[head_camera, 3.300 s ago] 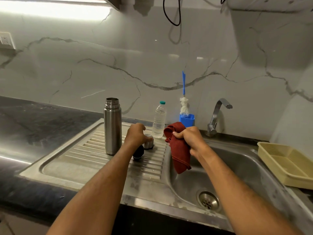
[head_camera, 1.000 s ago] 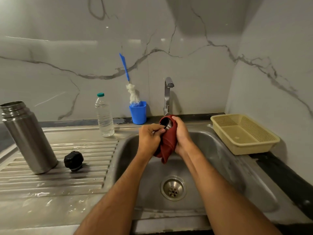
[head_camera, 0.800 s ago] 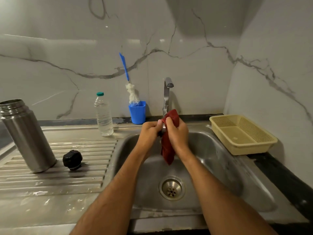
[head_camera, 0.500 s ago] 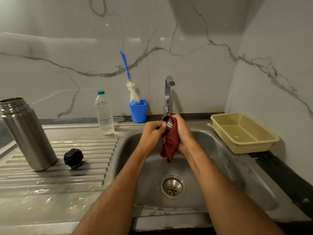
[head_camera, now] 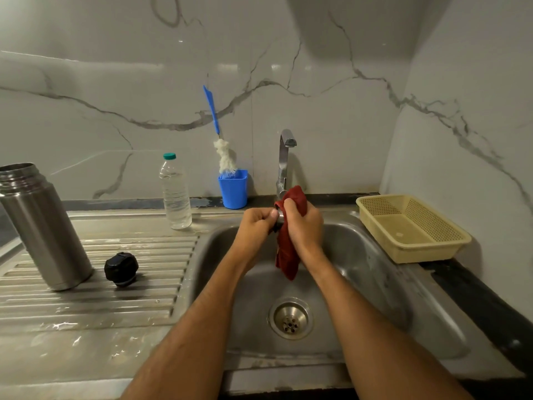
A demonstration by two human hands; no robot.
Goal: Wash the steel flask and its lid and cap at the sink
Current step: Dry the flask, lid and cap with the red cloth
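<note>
The steel cap [head_camera: 277, 217] is almost hidden at frame centre, pinched by the left hand [head_camera: 255, 229] while the right hand [head_camera: 304, 230] grips a red cloth [head_camera: 287, 255] around it; the flask [head_camera: 40, 226] stands far left.

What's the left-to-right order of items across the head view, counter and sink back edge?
steel flask → black lid → water bottle → blue cup holding the brush → tap → yellow basket. Hands with the red cloth overlap the tap, so left out.
</note>
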